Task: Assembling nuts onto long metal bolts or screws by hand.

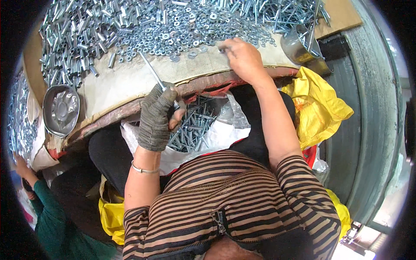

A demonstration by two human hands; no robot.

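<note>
My left hand (159, 117), in a grey fingerless glove, is closed around a long metal bolt (151, 70). The bolt slants up and to the left, and its lower end shows beside my thumb. My bare right hand (243, 58) is at the near edge of a spread of washers and nuts (190, 32), its fingers bent together. Whatever is between those fingertips is too small to make out. Below my left hand, a white plastic bag (225, 134) in my lap holds a heap of finished-looking metal bolts (195, 123).
Short metal tubes (78, 34) lie heaped at the left of the cloth-covered table (104, 91), long bolts (268, 13) at the far right. A metal bowl (61, 110) and a metal cup (299, 45) flank the edge. A yellow sack (320, 108) hangs right. Another person's green sleeve (60, 221) shows lower left.
</note>
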